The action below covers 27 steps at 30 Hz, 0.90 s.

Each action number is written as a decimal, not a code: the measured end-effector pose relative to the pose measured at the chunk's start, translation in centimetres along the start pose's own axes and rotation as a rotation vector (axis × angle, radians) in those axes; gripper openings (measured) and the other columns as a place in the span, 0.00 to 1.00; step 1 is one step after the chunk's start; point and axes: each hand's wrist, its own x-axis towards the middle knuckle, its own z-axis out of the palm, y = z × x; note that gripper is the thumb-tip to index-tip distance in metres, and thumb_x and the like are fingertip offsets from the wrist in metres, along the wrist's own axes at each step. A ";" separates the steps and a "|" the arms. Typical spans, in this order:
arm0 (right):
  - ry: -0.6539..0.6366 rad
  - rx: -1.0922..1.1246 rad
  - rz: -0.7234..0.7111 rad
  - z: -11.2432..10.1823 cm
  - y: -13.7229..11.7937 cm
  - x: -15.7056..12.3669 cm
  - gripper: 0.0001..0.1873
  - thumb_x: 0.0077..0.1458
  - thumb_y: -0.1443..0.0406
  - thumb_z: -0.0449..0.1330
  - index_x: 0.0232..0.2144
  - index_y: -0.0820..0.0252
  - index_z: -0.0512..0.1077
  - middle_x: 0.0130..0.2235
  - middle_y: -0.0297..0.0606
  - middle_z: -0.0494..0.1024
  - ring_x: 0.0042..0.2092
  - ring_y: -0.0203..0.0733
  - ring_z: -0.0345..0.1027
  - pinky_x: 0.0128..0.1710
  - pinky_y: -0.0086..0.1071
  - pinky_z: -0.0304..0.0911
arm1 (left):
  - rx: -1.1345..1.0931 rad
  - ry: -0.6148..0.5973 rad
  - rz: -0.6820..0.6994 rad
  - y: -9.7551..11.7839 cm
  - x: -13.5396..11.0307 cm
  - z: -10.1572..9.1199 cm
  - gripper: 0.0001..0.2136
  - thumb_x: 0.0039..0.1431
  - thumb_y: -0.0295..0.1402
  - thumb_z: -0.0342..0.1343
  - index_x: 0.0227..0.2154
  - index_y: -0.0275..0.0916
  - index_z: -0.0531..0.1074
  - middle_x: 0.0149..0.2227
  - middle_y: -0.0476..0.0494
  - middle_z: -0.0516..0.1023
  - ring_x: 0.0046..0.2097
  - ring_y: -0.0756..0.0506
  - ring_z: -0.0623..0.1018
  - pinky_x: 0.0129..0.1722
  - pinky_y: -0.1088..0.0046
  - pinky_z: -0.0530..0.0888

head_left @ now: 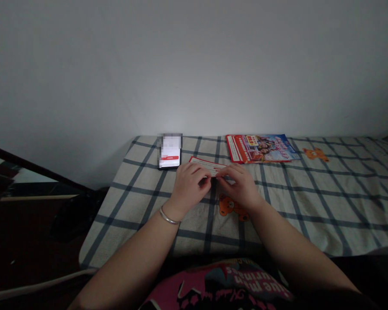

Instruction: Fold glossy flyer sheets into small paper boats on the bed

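Between my two hands is a small red-and-white printed paper slip point(207, 164), just above or on the checked cloth; which of these I cannot tell. My left hand point(191, 183), with a silver bangle at the wrist, pinches its near edge. My right hand point(241, 185) pinches the same edge a little to the right, so the fingertips of both hands nearly meet. The fingers cover part of the paper. Beyond my left hand lies a phone point(170, 151) with its screen lit. Colourful printed flyers point(263, 148) lie in a stack beyond my right hand.
A checked cloth with bear prints point(142, 181) covers the surface, which meets a pale wall point(194, 69) at the back. Past its left edge are a dark bag point(76, 213) and a slanting dark rail point(45, 168).
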 end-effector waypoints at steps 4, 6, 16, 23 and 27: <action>-0.033 -0.015 -0.045 0.1 -0.1 0.0 0.02 0.59 0.67 0.60 0.33 0.55 0.73 0.35 0.38 0.79 0.39 0.44 0.70 0.41 0.39 0.67 | -0.001 -0.017 0.031 -0.1 -0.1 0.3 0.03 0.56 0.26 0.57 0.31 0.40 0.72 0.34 0.47 0.77 0.41 0.42 0.74 0.45 0.62 0.68; -0.032 -0.001 -0.036 0.1 -0.2 0.0 0.02 0.58 0.67 0.61 0.32 0.56 0.72 0.35 0.38 0.79 0.39 0.44 0.70 0.41 0.39 0.67 | 0.013 -0.028 0.034 0.0 -0.1 0.4 0.03 0.55 0.26 0.57 0.31 0.40 0.71 0.33 0.47 0.77 0.40 0.42 0.74 0.45 0.62 0.68; -0.140 0.117 0.016 -1.4 0.9 0.4 0.04 0.57 0.70 0.61 0.33 0.55 0.72 0.38 0.37 0.81 0.42 0.44 0.73 0.46 0.40 0.67 | 0.118 -0.147 0.021 -0.7 0.2 -0.3 0.03 0.56 0.26 0.57 0.30 0.41 0.71 0.33 0.49 0.78 0.41 0.42 0.74 0.45 0.61 0.66; -0.140 0.190 0.096 -1.8 1.6 0.3 0.03 0.59 0.67 0.60 0.32 0.55 0.72 0.38 0.37 0.81 0.41 0.44 0.74 0.44 0.39 0.68 | 0.183 -0.197 -0.066 -2.1 0.3 -1.0 0.02 0.55 0.27 0.57 0.30 0.41 0.72 0.35 0.47 0.78 0.42 0.41 0.74 0.44 0.61 0.66; -0.146 0.209 0.119 -1.9 2.0 0.1 0.02 0.59 0.66 0.60 0.33 0.54 0.72 0.39 0.37 0.82 0.42 0.44 0.75 0.44 0.40 0.68 | 0.202 -0.213 -0.064 -2.3 0.5 -1.5 0.02 0.56 0.28 0.57 0.30 0.41 0.72 0.34 0.48 0.78 0.41 0.42 0.74 0.46 0.61 0.65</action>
